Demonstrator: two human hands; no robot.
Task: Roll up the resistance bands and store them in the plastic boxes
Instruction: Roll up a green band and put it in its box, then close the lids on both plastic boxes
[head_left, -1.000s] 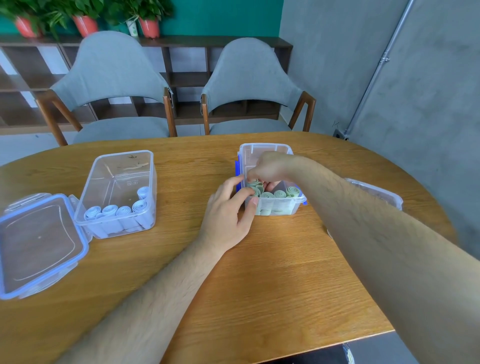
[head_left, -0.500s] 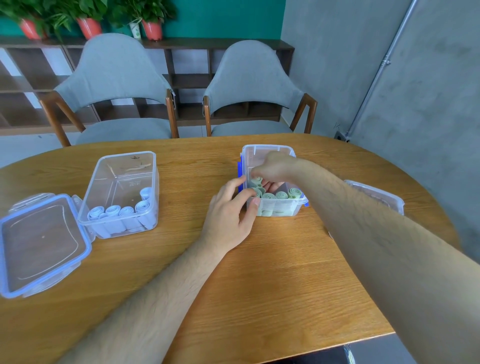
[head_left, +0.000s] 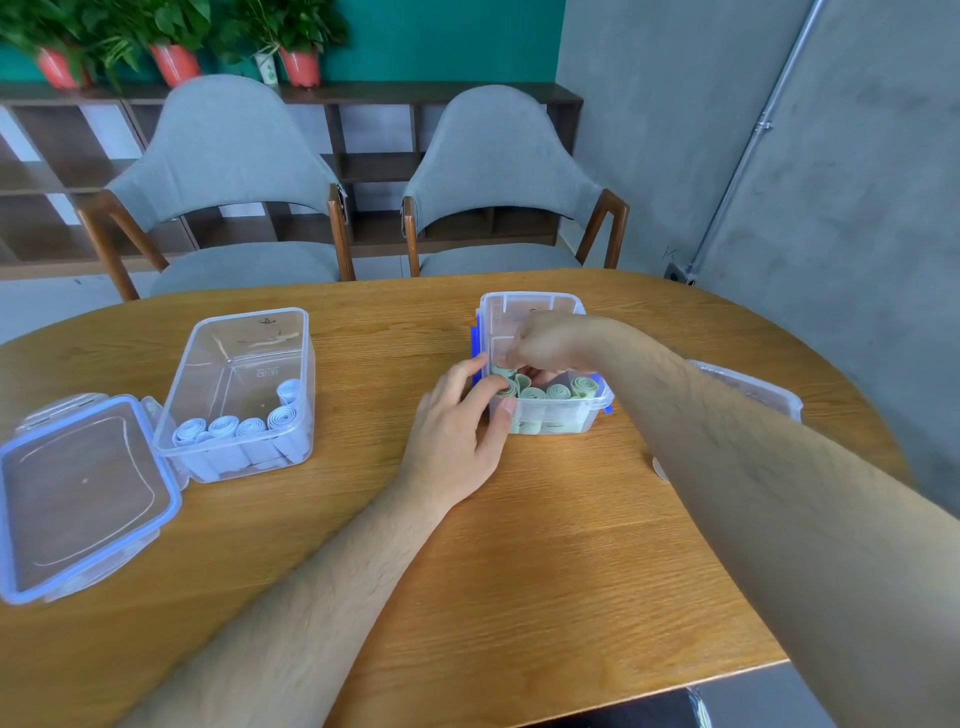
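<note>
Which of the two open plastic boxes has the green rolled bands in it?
The right box, which the left hand and right hand touch; the left box holds pale blue rolls.

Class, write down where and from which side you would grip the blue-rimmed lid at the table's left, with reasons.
Probably pinch the blue-rimmed lid by its raised rim on the near edge, from the person's side. It lies flat, and its right side lies close to the box of blue rolls.
</note>
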